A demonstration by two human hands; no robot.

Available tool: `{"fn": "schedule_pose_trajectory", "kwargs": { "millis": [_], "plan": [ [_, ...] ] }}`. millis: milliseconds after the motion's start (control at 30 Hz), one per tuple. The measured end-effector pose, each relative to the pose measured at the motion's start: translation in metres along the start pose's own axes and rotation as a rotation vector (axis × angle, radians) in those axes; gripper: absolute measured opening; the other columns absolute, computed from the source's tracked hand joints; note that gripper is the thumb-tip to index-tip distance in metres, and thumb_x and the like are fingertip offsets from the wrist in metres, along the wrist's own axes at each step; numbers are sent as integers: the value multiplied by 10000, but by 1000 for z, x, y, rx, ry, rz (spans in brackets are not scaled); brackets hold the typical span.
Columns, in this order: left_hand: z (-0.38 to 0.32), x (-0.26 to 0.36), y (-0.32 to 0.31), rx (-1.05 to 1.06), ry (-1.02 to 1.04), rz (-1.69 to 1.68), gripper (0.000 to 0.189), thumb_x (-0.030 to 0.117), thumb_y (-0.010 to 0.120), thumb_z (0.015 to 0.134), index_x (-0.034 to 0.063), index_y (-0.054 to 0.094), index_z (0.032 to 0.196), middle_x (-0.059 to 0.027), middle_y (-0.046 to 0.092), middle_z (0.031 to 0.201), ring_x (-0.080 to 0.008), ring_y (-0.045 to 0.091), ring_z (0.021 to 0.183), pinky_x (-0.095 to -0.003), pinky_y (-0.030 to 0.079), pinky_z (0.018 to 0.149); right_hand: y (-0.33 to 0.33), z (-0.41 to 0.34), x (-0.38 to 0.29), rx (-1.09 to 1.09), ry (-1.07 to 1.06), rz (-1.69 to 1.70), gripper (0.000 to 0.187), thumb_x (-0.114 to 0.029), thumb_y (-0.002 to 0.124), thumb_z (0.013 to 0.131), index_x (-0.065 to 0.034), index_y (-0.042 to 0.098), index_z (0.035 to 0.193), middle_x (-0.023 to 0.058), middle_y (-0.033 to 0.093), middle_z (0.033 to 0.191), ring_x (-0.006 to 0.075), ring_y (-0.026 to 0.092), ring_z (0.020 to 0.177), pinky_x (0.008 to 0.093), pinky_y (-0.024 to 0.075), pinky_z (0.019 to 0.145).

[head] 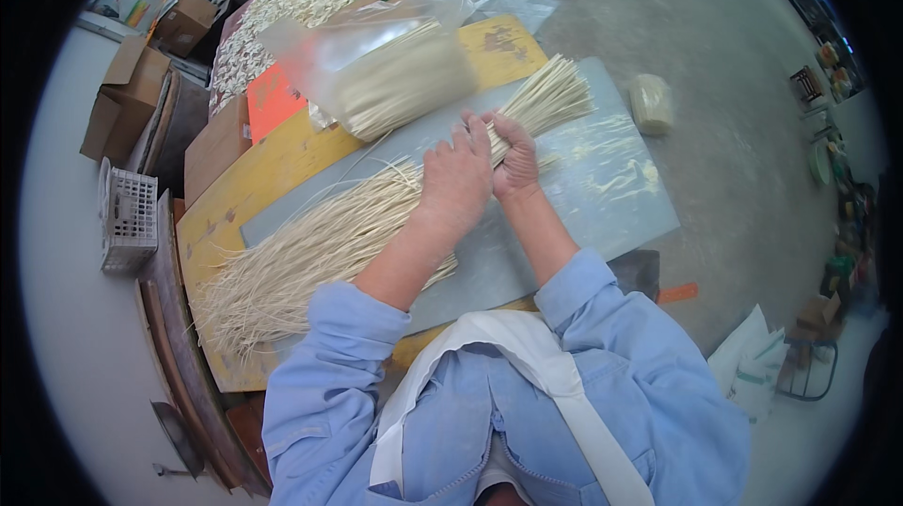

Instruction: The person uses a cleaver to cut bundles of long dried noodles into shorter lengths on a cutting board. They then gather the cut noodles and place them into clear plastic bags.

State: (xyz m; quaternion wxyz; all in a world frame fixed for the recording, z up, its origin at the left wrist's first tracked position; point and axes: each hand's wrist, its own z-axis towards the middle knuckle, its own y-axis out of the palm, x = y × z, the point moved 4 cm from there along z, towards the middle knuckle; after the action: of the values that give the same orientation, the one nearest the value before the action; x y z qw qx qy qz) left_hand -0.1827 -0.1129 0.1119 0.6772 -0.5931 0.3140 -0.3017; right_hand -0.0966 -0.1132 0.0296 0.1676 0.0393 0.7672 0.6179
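Note:
A bundle of dried noodles (554, 93) slants up and to the right over the grey board, its cut ends fanned out. My right hand (517, 153) is closed around its lower part. My left hand (457, 181) meets it from the other side, fingertips pressed to the strands close to the right hand's fingers. A large heap of long loose noodles (324, 238) spreads across the grey board (487, 259) to the left, partly hidden behind my left forearm. Beyond the hands, a clear plastic bag (300, 47) with a thick batch of noodles (402, 83) lies at the board's far edge.
Under the board is a yellow wooden tabletop (247, 174). Noodle crumbs (628, 167) lie on its right part. A wrapped noodle pack (650, 104) rests beyond the right edge. Pale flakes cover a table (303, 1) behind. Cardboard boxes (127, 97) and a white plastic basket (129, 217) stand left.

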Motion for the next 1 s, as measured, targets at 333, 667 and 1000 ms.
{"fn": "schedule_pose_trajectory", "kwargs": {
  "millis": [333, 667, 1000],
  "plan": [
    [-12, -1, -23, 162, 0, -305, 922, 213, 798, 653, -137, 312, 1355, -327, 434, 1320, -442, 465, 1210, -461, 403, 1007, 1, 15, -1, -56, 64, 22, 213, -20, 649, 763, -70, 600, 964, 76, 658, 850, 269, 644, 917, 433, 528, 892],
    [12, -144, -63, 621, -259, -281, 844, 404, 735, 782, -139, 374, 1319, -331, 452, 1306, -440, 460, 1218, -474, 366, 1041, 78, 67, -54, -412, -140, -130, 199, -110, 635, 810, -73, 550, 986, 53, 595, 843, 221, 607, 826, 451, 473, 887],
    [66, -306, -8, 534, -758, -781, 549, 411, 678, 818, -25, 575, 1135, -169, 657, 1058, -269, 620, 1016, -375, 483, 877, 220, 182, -57, -624, -122, -306, 217, -81, 660, 794, -55, 549, 979, 57, 622, 841, 222, 618, 829, 431, 474, 870]
  ]
}}
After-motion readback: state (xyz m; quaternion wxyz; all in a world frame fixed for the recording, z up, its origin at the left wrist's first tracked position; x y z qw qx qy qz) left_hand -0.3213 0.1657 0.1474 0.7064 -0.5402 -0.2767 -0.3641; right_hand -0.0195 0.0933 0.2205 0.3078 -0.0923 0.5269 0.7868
